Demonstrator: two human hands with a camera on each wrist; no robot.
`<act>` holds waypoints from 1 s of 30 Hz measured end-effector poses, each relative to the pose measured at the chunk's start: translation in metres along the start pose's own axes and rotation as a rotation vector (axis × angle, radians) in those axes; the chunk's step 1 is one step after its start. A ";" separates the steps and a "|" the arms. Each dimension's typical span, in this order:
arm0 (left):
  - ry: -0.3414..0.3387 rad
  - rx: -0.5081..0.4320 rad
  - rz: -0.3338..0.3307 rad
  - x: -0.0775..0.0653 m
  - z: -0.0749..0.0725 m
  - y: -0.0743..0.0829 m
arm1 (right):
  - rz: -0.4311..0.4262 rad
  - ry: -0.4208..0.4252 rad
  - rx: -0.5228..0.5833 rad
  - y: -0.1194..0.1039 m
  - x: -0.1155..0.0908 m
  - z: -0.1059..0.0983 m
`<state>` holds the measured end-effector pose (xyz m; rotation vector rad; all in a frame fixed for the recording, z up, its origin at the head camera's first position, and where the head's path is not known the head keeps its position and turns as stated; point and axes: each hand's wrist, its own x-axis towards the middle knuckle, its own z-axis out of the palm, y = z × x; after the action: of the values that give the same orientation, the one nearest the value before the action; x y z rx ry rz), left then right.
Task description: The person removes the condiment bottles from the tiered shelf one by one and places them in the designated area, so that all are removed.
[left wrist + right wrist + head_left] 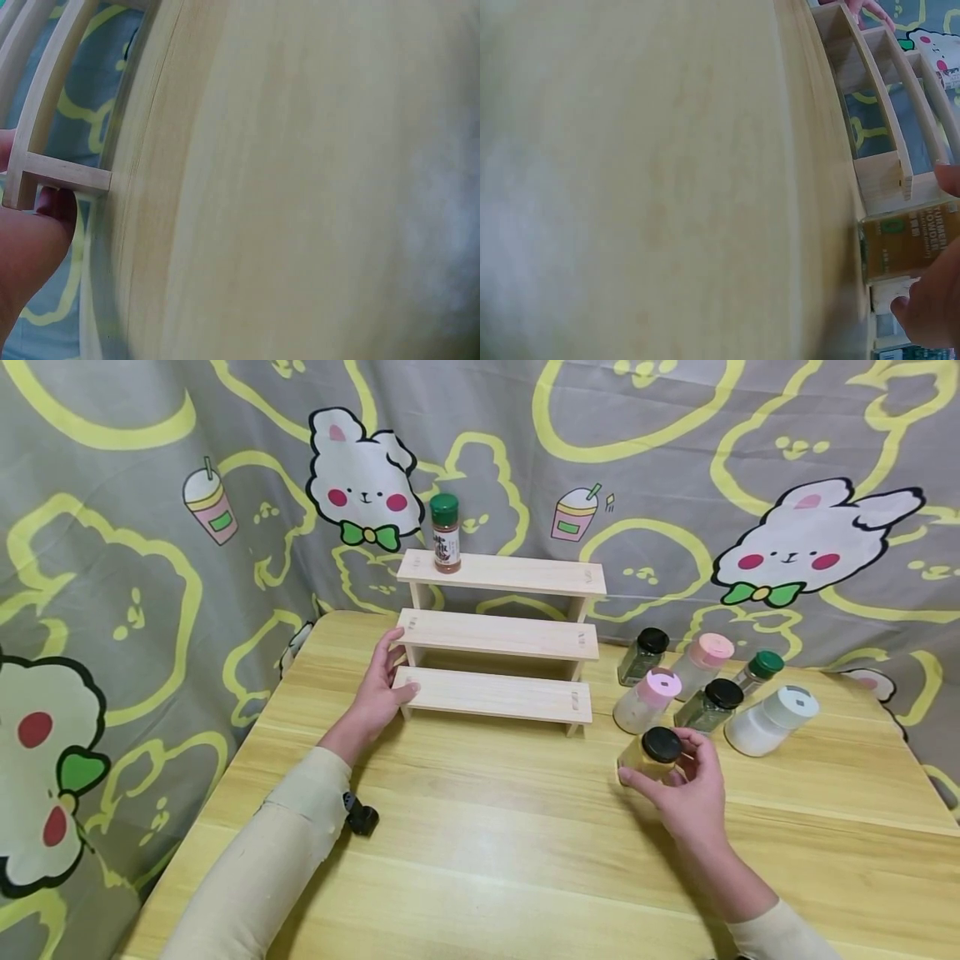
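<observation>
A three-tier wooden spice rack (495,693) stands at the back of the table. My left hand (377,685) grips its left end, thumb on the lowest tier and fingers by the middle one; the left wrist view shows the hand (34,247) at the rack's end. My right hand (693,785) holds a black-lidded turmeric powder jar (649,758) between thumb and fingers, right of the rack. The jar's brown label (907,241) faces the right wrist camera. Whether the jar touches the table, I cannot tell. A green-capped spice bottle (446,535) stands on the top tier's left end.
Behind the right hand several seasoning containers stand together: black-lidded jars (643,656), pink-capped shakers (647,700), a green-capped bottle (759,670) and a white shaker (772,720). A patterned curtain (480,468) hangs behind the wooden table (480,835).
</observation>
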<state>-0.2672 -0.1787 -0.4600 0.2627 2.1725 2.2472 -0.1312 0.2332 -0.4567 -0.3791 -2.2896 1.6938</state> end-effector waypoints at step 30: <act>0.016 -0.005 -0.017 -0.001 0.001 0.002 | -0.196 0.010 0.255 -0.064 0.018 -0.019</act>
<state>-0.2663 -0.1776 -0.4585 0.2265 2.1679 2.2532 -0.1442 0.2389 -0.3893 -0.1053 -1.9957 1.8439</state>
